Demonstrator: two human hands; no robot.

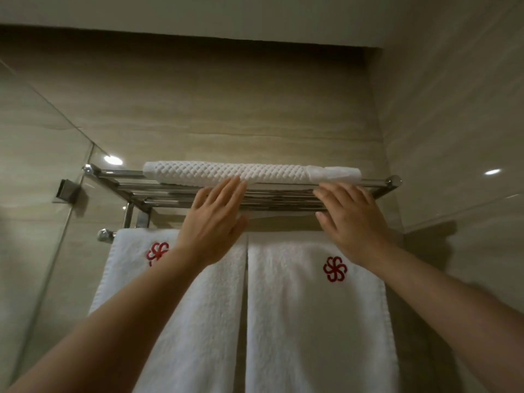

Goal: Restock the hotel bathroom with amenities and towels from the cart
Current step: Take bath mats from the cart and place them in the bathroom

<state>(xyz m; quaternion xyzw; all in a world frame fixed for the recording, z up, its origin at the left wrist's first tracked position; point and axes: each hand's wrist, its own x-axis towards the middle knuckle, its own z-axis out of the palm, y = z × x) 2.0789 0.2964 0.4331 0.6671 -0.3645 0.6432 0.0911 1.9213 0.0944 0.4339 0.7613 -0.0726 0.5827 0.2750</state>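
Folded towel (226, 173) atop rack (381, 183) — left hand (215, 222), right hand (354, 222) flat at its edge, grips released.

- Folded towel (226, 173) along the rack's back edge: white, raised diamond weave.
- Left hanging towel (204, 321) and right hanging towel (317, 321): plain white, each with a red looped-flower emblem.
- Rack (127, 182): shiny silver.
- Wall (226, 103): beige, faint horizontal streaks.

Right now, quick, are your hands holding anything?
Left hand: open, straight fingers touching the folded towel on the rack.
Right hand: open, holding nothing, fingers over the rack's front bars.
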